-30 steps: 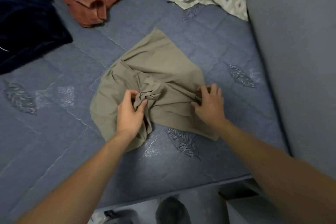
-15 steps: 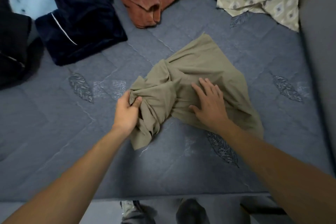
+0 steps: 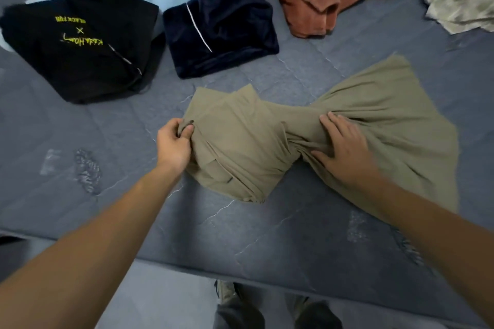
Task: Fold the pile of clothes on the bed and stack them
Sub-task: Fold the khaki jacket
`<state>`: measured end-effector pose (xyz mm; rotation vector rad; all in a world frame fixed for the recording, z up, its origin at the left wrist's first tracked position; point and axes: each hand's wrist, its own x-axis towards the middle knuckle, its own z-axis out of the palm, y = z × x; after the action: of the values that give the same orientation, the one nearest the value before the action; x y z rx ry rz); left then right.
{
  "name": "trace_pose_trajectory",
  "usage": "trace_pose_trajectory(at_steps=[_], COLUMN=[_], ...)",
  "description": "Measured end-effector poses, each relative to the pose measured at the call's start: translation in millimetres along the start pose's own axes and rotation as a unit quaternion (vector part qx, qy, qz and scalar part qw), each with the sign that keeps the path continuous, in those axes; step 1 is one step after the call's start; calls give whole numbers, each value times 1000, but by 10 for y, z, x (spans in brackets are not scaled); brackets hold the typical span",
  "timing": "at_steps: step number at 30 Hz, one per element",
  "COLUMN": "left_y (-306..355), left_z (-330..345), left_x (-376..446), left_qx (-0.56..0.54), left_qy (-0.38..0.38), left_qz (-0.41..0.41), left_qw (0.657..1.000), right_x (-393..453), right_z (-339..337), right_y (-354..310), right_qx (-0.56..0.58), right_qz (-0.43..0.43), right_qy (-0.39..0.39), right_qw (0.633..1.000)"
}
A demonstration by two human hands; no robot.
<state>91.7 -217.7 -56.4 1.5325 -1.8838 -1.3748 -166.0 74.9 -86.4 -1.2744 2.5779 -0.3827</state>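
Bed point(image 3: 80, 125): black garment point(image 3: 80, 48), "BLACK FUN"

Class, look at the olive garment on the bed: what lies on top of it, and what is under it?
On the olive garment, the right hand presses flat; the left hand pinches its edge. Underneath shows only the bed; anything beneath the cloth is hidden.

Khaki garment point(image 3: 320, 136) — twisted mid-length, lying on grey bed point(image 3: 267, 235).
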Motion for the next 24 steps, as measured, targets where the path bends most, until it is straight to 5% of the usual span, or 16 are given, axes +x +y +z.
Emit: trace_pose_trajectory(at_steps=[4,7,10,14,19,24], left_y=[-47,-39,-42,-20,-23,-116], left_z=[0,103,225,320,305,228], left_x=[-4,-112,-191,-191,-291,-714], left_qx=[73,78,33,-78,-156,-163], left_qy=[62,12,-54,-35,-75,-114], left_qz=[7,21,-69,-162,-132,-161], left_qw=[995,997,996,983,976,967], right_x=[127,242,367,480,355,-47], right_z=[29,65,122,214,171,59], right_y=[-257,-523,-806,-1073,-1128,-968], right_qx=[29,69,111,201,268,326], right_qz=[-21,-69,-80,-20,0,77], right_qy=[-4,2,-49,-81,14,-34], right_qw=[999,995,989,976,963,941])
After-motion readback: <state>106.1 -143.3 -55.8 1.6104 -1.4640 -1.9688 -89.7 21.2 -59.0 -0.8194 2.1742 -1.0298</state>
